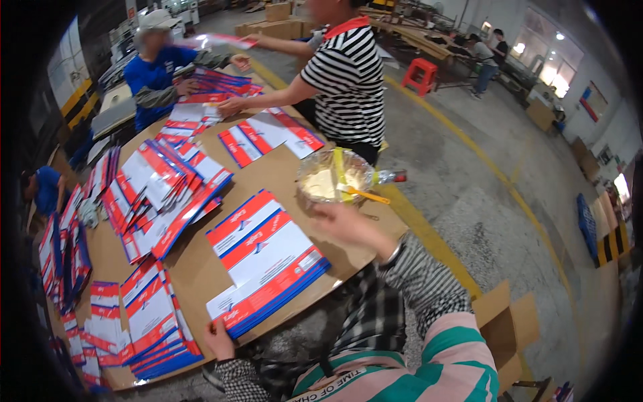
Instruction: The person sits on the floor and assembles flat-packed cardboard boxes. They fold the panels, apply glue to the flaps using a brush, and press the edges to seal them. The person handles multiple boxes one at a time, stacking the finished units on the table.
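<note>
A stack of flat printed sheets (268,258), white with red and blue bands, lies on the near part of a brown table. At its near left corner my left hand (220,340) has its fingers closed on the edge. My right hand (345,221) is held over the table's right side, just short of a foil-lined round bowl (305,191); motion blurs its fingers. Pale, creamy paste (318,184) fills the bowl's bottom. Yellow tape (339,164) spans the bowl, and a brush with an orange handle (368,195) rests across it.
More printed pieces (151,187) are heaped across the table (191,275). Across it, a person in a striped shirt (345,80) and one in blue (154,70) handle sheets. A red stool (420,75) stands on the floor; an open carton (502,328) sits at the lower right.
</note>
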Demonstrator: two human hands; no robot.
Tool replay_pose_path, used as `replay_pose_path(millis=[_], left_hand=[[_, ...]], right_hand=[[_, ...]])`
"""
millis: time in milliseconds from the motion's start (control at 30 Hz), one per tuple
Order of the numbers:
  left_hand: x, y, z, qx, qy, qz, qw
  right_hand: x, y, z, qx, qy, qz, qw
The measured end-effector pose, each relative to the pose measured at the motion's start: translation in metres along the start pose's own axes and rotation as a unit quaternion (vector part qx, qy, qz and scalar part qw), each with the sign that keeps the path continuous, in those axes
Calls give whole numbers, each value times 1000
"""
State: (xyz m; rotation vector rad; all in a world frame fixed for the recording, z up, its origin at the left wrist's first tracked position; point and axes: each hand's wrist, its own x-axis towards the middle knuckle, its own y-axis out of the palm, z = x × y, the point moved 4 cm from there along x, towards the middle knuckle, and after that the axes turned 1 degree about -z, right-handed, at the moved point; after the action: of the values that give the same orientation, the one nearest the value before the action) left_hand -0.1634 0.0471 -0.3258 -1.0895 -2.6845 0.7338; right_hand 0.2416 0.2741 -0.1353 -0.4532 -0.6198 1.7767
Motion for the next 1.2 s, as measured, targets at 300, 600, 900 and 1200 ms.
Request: replay_pose_path(millis=[300,600,900,1200], left_hand=[[-14,7,-18,-98,11,25,995],[-18,-3,-3,-56,31,-46,997],[-30,1,-20,-14,71,-182,981],[-31,-8,-12,6,63,-201,978]], right_hand=[[40,-322,-59,-308,306,-340,834],[59,-328,-94,-328,354,-342,806],[70,-292,-62,-256,319,-327,852],[49,-92,38,-188,-13,-118,975]])
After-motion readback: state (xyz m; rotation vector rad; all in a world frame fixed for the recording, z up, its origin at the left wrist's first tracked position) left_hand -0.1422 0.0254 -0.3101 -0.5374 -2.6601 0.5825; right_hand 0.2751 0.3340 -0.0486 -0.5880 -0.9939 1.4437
